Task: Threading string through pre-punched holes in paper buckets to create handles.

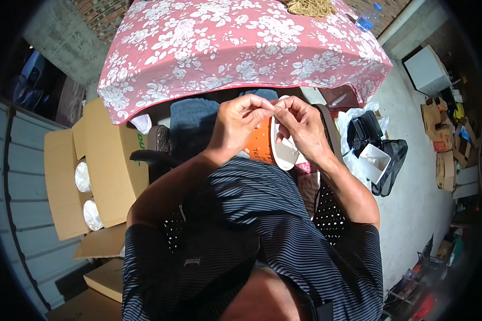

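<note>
My left hand (pixel 234 122) and my right hand (pixel 305 125) meet over my lap, thumbs and forefingers pinched close together. Whatever lies between the fingertips is too small to make out. Just below them, an orange bucket (pixel 258 145) with a white rim lies tilted across my lap, its opening turned to the right. Part of the rim is behind my right hand. The right hand's lower fingers curl in front of the bucket's opening; I cannot tell whether they touch it. Blue trousers (pixel 191 120) show beside my left wrist.
Ahead stands a table under a pink floral cloth (pixel 198 51), bearing a tan bundle of strands (pixel 310 6) and a plastic bottle (pixel 367 20). At left is an open cardboard box (pixel 110 171) with white rolls. At right sit a white bin (pixel 374 163), black bags and scattered cartons (pixel 439 125).
</note>
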Demonstrator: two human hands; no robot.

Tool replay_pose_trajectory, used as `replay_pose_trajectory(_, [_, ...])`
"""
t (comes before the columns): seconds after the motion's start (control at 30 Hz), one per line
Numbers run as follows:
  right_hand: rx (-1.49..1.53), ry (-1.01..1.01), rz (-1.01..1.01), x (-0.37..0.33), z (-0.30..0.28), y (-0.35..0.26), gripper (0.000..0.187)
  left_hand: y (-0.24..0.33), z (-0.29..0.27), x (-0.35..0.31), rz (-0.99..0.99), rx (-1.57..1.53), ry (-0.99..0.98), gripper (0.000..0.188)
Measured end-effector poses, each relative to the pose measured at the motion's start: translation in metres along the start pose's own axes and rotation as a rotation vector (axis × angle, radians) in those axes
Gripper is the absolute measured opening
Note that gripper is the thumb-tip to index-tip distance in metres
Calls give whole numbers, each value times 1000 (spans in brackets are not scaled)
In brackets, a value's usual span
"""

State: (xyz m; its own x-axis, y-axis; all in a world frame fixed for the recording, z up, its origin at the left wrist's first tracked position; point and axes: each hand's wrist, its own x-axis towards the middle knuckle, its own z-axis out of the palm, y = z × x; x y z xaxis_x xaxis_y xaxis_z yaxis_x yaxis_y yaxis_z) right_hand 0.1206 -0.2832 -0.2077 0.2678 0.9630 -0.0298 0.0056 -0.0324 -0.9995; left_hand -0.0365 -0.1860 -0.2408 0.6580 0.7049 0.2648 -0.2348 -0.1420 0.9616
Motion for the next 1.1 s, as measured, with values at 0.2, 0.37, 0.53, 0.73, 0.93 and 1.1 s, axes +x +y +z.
replay_pose_trajectory(0.2, [-6, -13, -53, -2, 4, 4, 18, 1, -11, 8, -188, -265, -34, 12])
replay_pose_trajectory(0.37, [12, -9, -89, -4, 10, 6, 18, 3, -16, 10, -251, -410, -37, 15])
replay_pose_trajectory(0.53, [-117, 48, -164, -6, 12, 6, 15, 6, -15, 8, -231, -359, 10, 19])
replay_pose_trajectory(0.73, [-207, 84, -257, -7, 12, 9, 11, 9, -19, 6, -282, -351, -67, 20])
replay_pose_trajectory(0.93, [-209, 82, -286, -9, 13, 11, 10, 16, -19, 5, -287, -355, -101, 22])
replay_pose_trajectory(1.1, [-242, 88, -284, -9, 14, 11, 10, 10, -28, 8, -314, -338, -144, 23])
